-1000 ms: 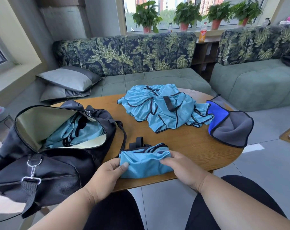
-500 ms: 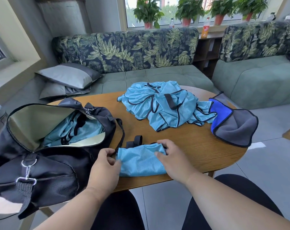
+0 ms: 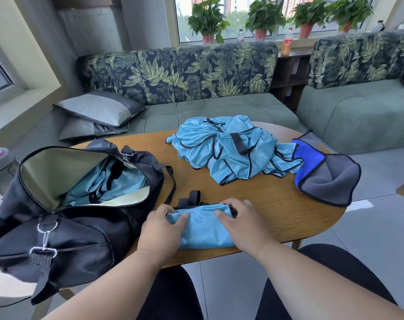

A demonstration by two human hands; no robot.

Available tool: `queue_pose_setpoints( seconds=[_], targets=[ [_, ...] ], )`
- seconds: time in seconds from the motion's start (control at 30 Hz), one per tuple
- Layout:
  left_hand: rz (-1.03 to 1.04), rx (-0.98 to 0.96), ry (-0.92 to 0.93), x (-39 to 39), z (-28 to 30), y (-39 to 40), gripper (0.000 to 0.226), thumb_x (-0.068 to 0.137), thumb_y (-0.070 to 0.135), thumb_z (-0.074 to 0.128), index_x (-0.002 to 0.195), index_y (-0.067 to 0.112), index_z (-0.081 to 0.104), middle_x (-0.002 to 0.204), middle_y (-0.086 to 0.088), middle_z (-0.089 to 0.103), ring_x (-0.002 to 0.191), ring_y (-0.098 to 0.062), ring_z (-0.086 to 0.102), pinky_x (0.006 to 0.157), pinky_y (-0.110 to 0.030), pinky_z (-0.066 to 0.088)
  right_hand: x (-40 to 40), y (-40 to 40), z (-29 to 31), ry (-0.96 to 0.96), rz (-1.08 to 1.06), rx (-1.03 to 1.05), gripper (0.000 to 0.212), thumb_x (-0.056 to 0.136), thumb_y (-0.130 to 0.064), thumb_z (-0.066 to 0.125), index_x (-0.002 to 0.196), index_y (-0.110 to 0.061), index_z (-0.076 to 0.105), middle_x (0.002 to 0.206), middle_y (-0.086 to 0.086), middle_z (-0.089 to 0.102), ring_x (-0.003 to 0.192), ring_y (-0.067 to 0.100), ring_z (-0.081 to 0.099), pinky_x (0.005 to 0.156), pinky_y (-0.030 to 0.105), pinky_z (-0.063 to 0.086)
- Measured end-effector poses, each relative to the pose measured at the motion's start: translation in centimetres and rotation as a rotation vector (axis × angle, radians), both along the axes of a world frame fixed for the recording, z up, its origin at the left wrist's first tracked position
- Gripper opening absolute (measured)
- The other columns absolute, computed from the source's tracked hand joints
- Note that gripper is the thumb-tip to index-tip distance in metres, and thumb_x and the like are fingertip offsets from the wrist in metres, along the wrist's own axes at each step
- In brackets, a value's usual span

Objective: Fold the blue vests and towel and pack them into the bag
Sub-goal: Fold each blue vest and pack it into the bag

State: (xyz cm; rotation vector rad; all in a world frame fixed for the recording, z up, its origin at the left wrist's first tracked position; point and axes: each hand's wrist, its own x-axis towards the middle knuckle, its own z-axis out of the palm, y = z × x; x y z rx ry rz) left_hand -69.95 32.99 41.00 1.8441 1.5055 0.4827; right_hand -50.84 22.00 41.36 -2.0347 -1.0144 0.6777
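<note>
The oval wooden table [image 3: 254,204] carries everything, and each place here is given from it. On its left end, hanging past the edge, slumps the black duffel bag [image 3: 76,239], soft woven fabric with a pale lining, its zip mouth gaping upward and toward the person; light blue cloth already lies inside. At the table's far middle sits a crumpled heap of blue vests [image 3: 226,148], thin, shiny mesh edged in black binding, not yet folded. On the right end lies the towel [image 3: 330,179], thick and fleecy, grey with a bright blue face turned over at one corner, and part of it droops over the rim. At the near edge, in the middle, lies the folded vest [image 3: 203,229], a flat oblong packet whose long axis runs left to right, black straps poking out of its far side. The left hand [image 3: 161,229] holds its left end, fingers curled around the edge with the thumb on top; the right hand [image 3: 240,222] holds the right end the same way. The bag's opening lies just left of the packet, nearest the left hand, so I judge the coming move a short carry leftward.
</note>
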Motion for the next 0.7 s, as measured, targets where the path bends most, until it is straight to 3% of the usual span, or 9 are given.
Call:
queue_pose_setpoints(
  seconds=[0.1, 0.2, 0.3, 0.4, 0.53, 0.6, 0.7],
  targets=[
    [0.028, 0.046, -0.038, 0.3, 0.0, -0.1, 0.024, 0.095, 0.052, 0.068, 0.091, 0.033, 0.054, 0.106, 0.005, 0.058, 0.086, -0.014, 0.062, 0.076, -0.039, 0.055, -0.2, 0.0, -0.1, 0.034, 0.021, 0.089, 0.022, 0.099, -0.045, 0.064, 0.12, -0.047, 0.067, 0.116, -0.016, 0.048, 0.097, 0.002, 0.06, 0.084, 0.017, 0.049],
    [0.014, 0.076, -0.042, 0.3, -0.2, -0.1, 0.024, 0.099, 0.048, 0.065, 0.089, 0.03, 0.054, 0.102, 0.003, 0.06, 0.08, -0.013, 0.061, 0.065, -0.031, 0.046, -0.3, 0.2, 0.2, 0.065, 0.069, 0.143, 0.015, 0.1, -0.036, 0.064, 0.111, -0.045, 0.069, 0.117, -0.019, 0.047, 0.103, -0.01, 0.053, 0.083, 0.009, 0.04],
    [-0.012, 0.137, -0.045, 0.3, -0.2, 0.1, 0.026, 0.099, 0.047, 0.064, 0.085, 0.028, 0.053, 0.098, 0.003, 0.059, 0.082, -0.011, 0.058, 0.067, -0.031, 0.043, 0.0, 0.4, 0.3, 0.039, 0.094, 0.137, 0.005, 0.097, -0.035, 0.066, 0.098, -0.04, 0.065, 0.111, -0.014, 0.05, 0.094, -0.004, 0.054, 0.077, 0.011, 0.042],
    [-0.024, 0.158, -0.064, 0.0, -0.2, 0.3, 0.028, 0.1, 0.048, 0.064, 0.084, 0.027, 0.053, 0.095, 0.005, 0.059, 0.083, -0.011, 0.058, 0.068, -0.03, 0.043, 0.5, 0.5, 0.3, 0.033, 0.111, 0.124, 0.007, 0.096, -0.037, 0.067, 0.092, -0.034, 0.061, 0.107, -0.012, 0.051, 0.083, 0.001, 0.053, 0.07, 0.013, 0.042],
    [-0.041, 0.157, -0.106, -0.2, -0.3, 0.4, 0.027, 0.1, 0.047, 0.065, 0.085, 0.027, 0.055, 0.097, 0.006, 0.06, 0.086, -0.01, 0.058, 0.069, -0.029, 0.044, 0.8, 0.5, 0.1, 0.051, 0.272, 0.055, 0.007, 0.095, -0.039, 0.07, 0.1, -0.043, 0.067, 0.114, -0.021, 0.046, 0.103, -0.003, 0.052, 0.088, 0.016, 0.042],
    [-0.04, 0.16, -0.118, -0.2, -0.4, 0.5, 0.027, 0.1, 0.048, 0.064, 0.086, 0.027, 0.055, 0.098, 0.006, 0.06, 0.087, -0.009, 0.058, 0.07, -0.029, 0.044, 0.9, 0.5, 0.0, 0.05, 0.29, 0.006, 0.004, 0.095, -0.042, 0.07, 0.098, -0.04, 0.067, 0.114, -0.021, 0.046, 0.1, 0.002, 0.054, 0.082, 0.017, 0.044],
    [-0.036, 0.184, -0.122, -0.2, -0.6, 0.4, 0.026, 0.099, 0.049, 0.064, 0.086, 0.029, 0.055, 0.097, 0.008, 0.061, 0.087, -0.007, 0.058, 0.073, -0.033, 0.046, 1.0, 0.7, 0.0, -0.007, 0.236, -0.02, 0.022, 0.094, -0.048, 0.067, 0.087, -0.028, 0.06, 0.107, -0.015, 0.048, 0.087, 0.009, 0.055, 0.073, 0.025, 0.047]
  ],
)
